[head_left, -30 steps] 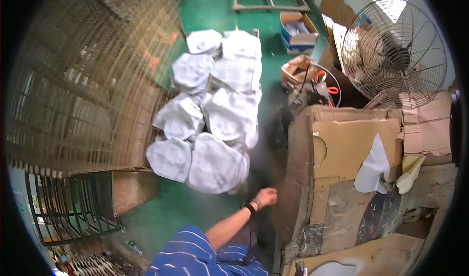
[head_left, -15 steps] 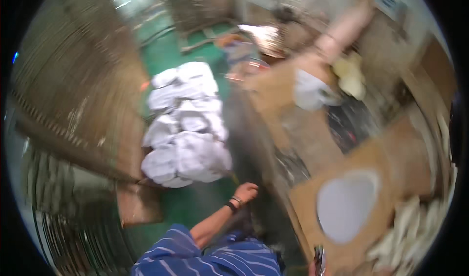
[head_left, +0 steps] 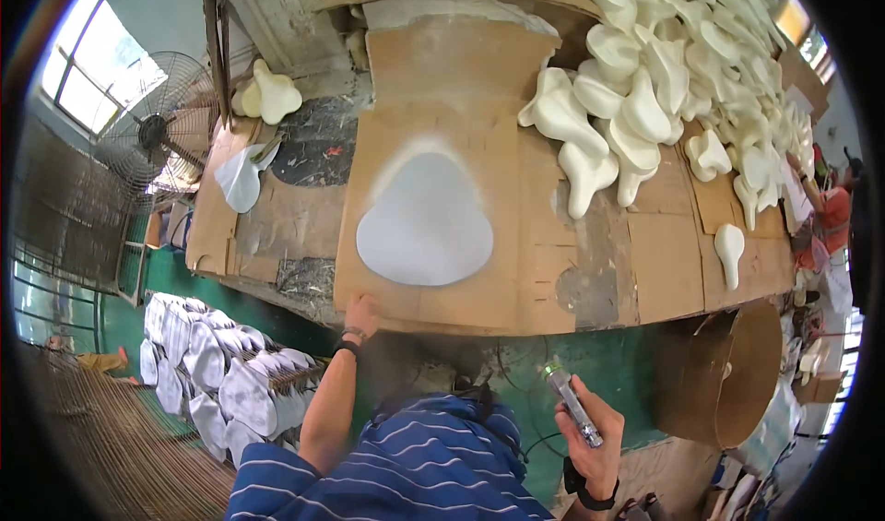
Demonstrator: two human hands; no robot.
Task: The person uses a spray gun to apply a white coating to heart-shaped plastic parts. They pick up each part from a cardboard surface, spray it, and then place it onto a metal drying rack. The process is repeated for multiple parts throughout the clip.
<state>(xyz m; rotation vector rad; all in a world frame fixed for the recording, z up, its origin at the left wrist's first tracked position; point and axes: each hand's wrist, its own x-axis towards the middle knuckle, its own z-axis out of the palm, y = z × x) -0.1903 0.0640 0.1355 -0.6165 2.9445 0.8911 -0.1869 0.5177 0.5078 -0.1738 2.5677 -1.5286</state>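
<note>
Head view, looking down over the bench point(head_left: 645, 272). The left hand point(head_left: 361, 315) rests fingers-down on the near edge of a cardboard sheet point(head_left: 442, 152) and holds nothing. The right hand point(head_left: 590, 424) is closed around a slim spray tool point(head_left: 572, 401), held low and clear of the bench (its tip points up and toward the bench edge). On the cardboard, just beyond and slightly right of the left hand, lies a flat grey-white pear-shaped piece point(head_left: 426, 221), ringed by a pale haze; its long axis runs away from the person, narrow end farthest. The left hand is the nearer of the two; the right hand is well apart from the piece, below and to its right. Farther out, beyond the right hand, lies a heap of white moulded forms point(head_left: 664, 69). A standing fan point(head_left: 152, 134) is beyond the left hand.
</note>
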